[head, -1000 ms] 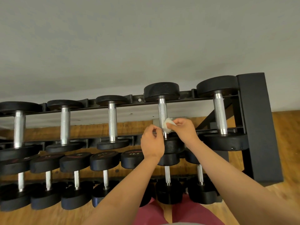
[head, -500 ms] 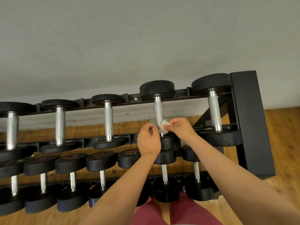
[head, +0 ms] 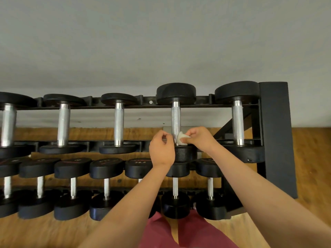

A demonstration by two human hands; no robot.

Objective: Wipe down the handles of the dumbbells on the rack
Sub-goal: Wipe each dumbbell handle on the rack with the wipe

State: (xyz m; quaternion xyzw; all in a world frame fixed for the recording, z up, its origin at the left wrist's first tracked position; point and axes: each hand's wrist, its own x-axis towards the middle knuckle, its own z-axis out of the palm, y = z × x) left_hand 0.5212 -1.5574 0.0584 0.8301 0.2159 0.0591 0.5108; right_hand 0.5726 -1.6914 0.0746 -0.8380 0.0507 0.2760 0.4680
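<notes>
I look along a grey wall (head: 71, 42) above wooden floor (head: 35, 233). At left, lower-tier dumbbells (head: 105, 169) sit crowded, heads nearly touching. The left hand (head: 162, 151) curls just beside the upper tier's second handle (head: 175, 119) from the right; I cannot tell whether it grips anything. The right hand (head: 200, 139) pinches a white wipe (head: 180, 139) against that handle's lower end, near the rack upright (head: 274, 131).

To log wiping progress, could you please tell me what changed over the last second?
Very little: the right hand, pinching the white wipe, edged slightly down the handle. The left hand stays curled beside that handle; nothing else on the rack moved.
</notes>
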